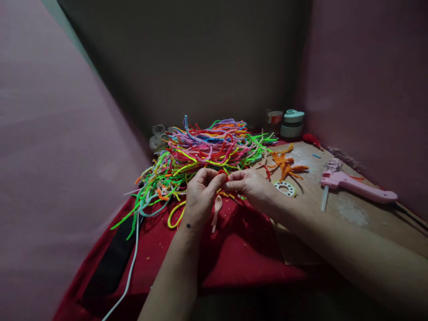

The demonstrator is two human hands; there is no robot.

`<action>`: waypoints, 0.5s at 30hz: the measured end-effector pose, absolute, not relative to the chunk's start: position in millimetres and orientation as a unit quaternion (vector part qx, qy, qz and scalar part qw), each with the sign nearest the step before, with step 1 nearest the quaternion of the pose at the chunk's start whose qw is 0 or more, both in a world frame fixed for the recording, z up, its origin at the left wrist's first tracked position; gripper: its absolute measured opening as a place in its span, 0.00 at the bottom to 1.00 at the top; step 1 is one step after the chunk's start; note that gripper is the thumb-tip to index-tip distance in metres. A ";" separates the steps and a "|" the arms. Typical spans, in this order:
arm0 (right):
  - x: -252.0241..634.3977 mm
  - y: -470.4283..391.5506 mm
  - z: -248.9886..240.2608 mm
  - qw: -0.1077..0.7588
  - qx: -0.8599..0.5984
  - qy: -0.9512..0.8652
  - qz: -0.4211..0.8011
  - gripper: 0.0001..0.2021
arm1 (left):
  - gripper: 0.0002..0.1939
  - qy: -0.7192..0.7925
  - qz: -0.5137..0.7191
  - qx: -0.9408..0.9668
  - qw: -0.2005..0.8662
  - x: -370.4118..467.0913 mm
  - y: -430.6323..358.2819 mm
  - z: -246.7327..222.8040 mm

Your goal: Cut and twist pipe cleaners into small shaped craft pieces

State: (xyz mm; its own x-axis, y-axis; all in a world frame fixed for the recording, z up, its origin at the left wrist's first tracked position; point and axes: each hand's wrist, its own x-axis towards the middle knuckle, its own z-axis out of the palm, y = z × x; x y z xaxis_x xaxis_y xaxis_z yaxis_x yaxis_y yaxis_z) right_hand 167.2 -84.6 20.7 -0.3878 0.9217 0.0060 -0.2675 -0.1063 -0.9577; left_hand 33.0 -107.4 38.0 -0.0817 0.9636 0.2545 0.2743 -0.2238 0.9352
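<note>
My left hand [203,191] and my right hand [250,185] meet over the red cloth, both with fingertips pinched on a red pipe cleaner [222,173]. Most of it is hidden behind the fingers. Just beyond the hands rises a large pile of pipe cleaners [209,142] in many colours. A small pale pink twisted piece [217,207] lies on the cloth below the fingertips. Close to my right wrist is a pale, round disc with holes [285,188]. A bent yellow pipe cleaner [174,216] curves beside my left hand.
On a brown board [361,232] at right lie a pink glue gun [359,185] and an orange pipe-cleaner shape [286,166]. A teal-lidded container [292,123] stands at the back. At left, a white cable [132,263] crosses a black flat object [112,261]. Walls enclose the table.
</note>
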 end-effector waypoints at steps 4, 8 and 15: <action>167.4 -80.6 19.8 0.475 -0.329 -0.443 0.686 0.11 | 0.09 0.528 0.417 0.652 0.349 25.4 -105.9 39.0; 165.5 -79.3 17.9 0.483 -0.357 -0.428 0.675 0.13 | 0.08 0.559 0.368 0.735 0.110 29.0 -109.7 30.8; 162.9 -83.9 22.2 0.501 -0.373 -0.411 0.664 0.14 | 0.08 0.559 0.411 0.720 -0.017 39.8 -113.4 27.2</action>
